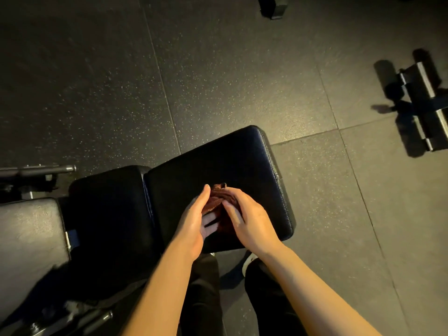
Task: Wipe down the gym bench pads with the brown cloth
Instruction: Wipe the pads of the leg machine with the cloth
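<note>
Centrally, hands [225, 214] bunching brown cloth [215, 200], seat pad [242, 161] edges bare

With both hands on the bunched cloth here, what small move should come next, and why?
Probably spread the brown cloth flat under the right hand and begin a stroke along the seat pad: the cloth sits bunched between the right hand and the left hand, covering only a small part of the pad.
</note>
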`<state>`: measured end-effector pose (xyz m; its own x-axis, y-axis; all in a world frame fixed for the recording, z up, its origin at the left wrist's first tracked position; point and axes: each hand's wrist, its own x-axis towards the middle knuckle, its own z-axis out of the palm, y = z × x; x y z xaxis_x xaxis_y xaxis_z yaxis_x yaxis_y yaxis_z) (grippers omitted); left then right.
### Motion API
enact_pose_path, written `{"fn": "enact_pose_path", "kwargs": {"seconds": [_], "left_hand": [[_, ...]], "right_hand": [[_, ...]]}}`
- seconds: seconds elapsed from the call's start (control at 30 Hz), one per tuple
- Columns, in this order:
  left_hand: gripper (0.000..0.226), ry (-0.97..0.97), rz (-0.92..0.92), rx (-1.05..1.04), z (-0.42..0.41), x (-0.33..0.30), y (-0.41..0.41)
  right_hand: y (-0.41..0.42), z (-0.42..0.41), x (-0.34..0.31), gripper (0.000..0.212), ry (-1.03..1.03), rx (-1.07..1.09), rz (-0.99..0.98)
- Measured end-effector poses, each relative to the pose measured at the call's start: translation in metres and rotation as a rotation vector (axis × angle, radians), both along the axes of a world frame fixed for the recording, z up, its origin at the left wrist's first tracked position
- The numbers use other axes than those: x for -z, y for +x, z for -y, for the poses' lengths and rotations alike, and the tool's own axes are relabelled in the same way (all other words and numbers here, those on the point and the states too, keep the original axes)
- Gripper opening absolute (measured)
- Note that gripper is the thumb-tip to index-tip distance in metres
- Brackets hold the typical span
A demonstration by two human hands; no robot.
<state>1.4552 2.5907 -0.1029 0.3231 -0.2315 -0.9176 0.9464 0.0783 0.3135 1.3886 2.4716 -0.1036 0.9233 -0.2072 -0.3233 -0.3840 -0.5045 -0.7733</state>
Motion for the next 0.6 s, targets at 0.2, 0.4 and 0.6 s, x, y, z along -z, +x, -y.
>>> {"fn": "enact_pose_path", "kwargs": {"seconds": [0.2, 0.4, 0.6], "left_hand": [[0.025, -0.007, 0.380, 0.209, -0.008, -0.093, 0.019], [0.020, 0.103, 0.756, 0.397, 0.000, -0.187, 0.014], [0.034, 0.105, 1.190, 0.603, 0.011, -0.251, 0.022]], "right_hand": [[0.015, 0.012, -0.096, 0.039, -0.005, -0.063, -0.026], [0.011, 0.034, -0.199, 0.052, 0.114, 0.017, -0.027], [0.023, 0.054, -0.246, 0.035, 0.052, -0.036, 0.140]]}}
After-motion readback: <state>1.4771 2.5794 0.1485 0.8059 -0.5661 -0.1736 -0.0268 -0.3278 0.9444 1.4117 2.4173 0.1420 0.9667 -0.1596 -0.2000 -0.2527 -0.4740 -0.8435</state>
